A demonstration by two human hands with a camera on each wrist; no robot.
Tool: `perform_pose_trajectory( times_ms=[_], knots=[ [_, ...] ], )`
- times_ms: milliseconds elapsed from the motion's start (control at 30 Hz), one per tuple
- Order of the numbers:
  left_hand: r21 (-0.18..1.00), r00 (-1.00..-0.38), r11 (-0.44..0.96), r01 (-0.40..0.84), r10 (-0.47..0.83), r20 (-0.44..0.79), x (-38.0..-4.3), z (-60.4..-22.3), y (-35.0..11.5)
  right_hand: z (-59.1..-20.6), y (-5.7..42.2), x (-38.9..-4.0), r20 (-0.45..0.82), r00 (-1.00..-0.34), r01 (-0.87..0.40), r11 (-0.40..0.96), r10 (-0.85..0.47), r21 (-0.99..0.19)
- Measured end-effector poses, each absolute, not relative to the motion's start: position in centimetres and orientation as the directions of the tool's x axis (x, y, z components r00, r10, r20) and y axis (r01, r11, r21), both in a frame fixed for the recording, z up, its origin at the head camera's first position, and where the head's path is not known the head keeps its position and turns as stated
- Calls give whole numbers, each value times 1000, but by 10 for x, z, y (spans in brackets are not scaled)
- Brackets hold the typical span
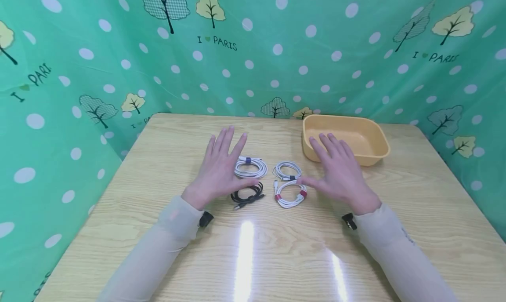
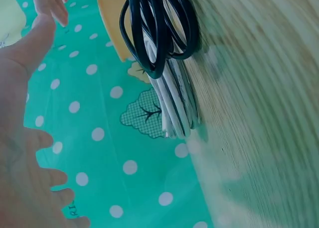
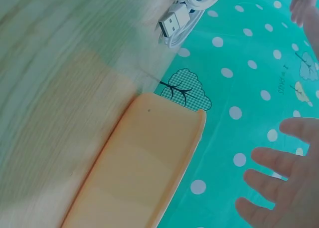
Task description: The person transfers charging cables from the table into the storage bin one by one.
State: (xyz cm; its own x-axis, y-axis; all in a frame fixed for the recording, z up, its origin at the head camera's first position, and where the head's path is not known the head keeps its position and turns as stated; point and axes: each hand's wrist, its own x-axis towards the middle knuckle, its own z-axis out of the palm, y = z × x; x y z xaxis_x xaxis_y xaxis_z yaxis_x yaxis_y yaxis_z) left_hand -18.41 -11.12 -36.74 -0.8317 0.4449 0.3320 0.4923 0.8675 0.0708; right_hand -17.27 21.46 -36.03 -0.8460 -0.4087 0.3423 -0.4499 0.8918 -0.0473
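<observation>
Both hands hover palm down above the table with fingers spread, holding nothing. The left hand [image 1: 217, 174] is nearest a black cable coil [image 1: 248, 195] and a white cable coil [image 1: 257, 170] with a dark blue tie, and covers part of each in the head view. Right of these lie a white coil [image 1: 287, 165] with a dark tie and another white coil [image 1: 290, 203] with red ties. The right hand [image 1: 341, 179] is beside those two coils, its fingers overlapping the near side of the orange bin [image 1: 375, 160]. A USB plug [image 3: 171, 24] shows in the right wrist view.
The wooden table [image 1: 166, 161] carries bright light reflections near its front. Behind and at the sides hangs a green dotted curtain [image 1: 237, 82] printed with trees. A dark wrist camera [image 1: 206, 219] sits under the left wrist, another [image 1: 349, 221] under the right.
</observation>
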Motion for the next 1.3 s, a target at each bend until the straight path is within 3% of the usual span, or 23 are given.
perform_pose_trajectory(
  times_ms=[400, 1300],
  knots=[
    [157, -816, 826, 541, 470, 338, -179, -371, -102, -360, 213, -173, 380, -829, -491, 859, -409, -146],
    [242, -814, 786, 569, 496, 303, -186, -366, -63, -358, 225, -176, 384, -844, -464, 869, -375, -172]
  ],
)
